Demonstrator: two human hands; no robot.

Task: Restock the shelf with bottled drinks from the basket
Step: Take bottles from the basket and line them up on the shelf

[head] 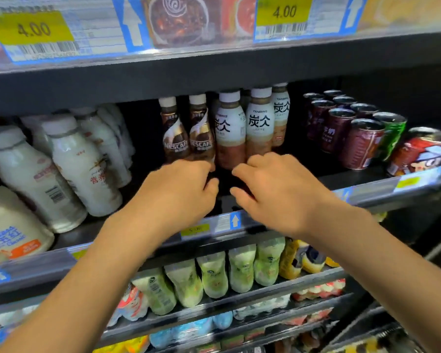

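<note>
Two brown Nescafé bottles [178, 133] stand on the dark shop shelf [367, 194], with three white Tanbing bottles [260, 126] just right of them. At their bases the left hand [178, 189] and right hand [278, 192] meet, fingers curled. Whether either holds anything cannot be told.

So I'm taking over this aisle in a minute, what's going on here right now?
A person is reaching both hands into the middle shelf, at the coffee drinks. The left hand is at the base of the Nescafe bottles, and the right hand is at the base of the Tanbing latte bottles. The fingers are curled, but whether either hand actually grips a bottle is hidden.
</note>
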